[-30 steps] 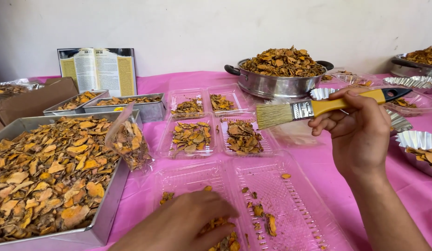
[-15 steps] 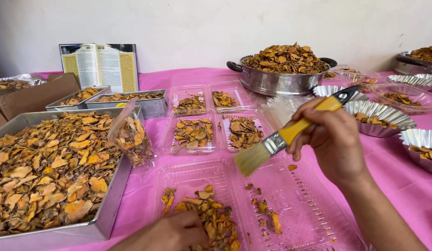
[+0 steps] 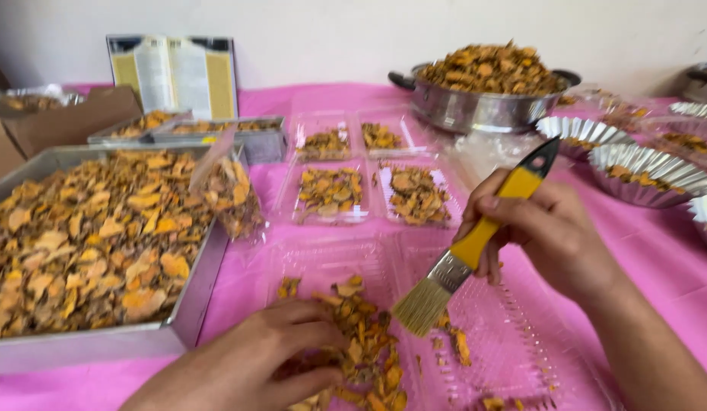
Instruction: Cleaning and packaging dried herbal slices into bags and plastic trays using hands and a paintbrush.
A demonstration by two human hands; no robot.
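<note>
The right hand (image 3: pixel 547 228) is closed around the yellow handle of a paintbrush (image 3: pixel 475 242), fingers wrapped and thumb on top. The bristles point down and to the left of that hand and hang just above the open clear plastic clamshell tray (image 3: pixel 513 358). One second ago the brush was held level and high, over the far trays; it has since been tilted and lowered, which places the bristles at the loose dried orange slices (image 3: pixel 365 346) in the tray.

The left hand (image 3: pixel 277 365) lies palm down with fingers loosely curled on that pile, where before it covered less of it.

Left of this hand stands a large metal tray (image 3: pixel 193 304) of slices. Beyond the right hand are small filled clear containers (image 3: pixel 330 190), a metal pot (image 3: pixel 482 106), and fluted foil cups (image 3: pixel 650 171).
</note>
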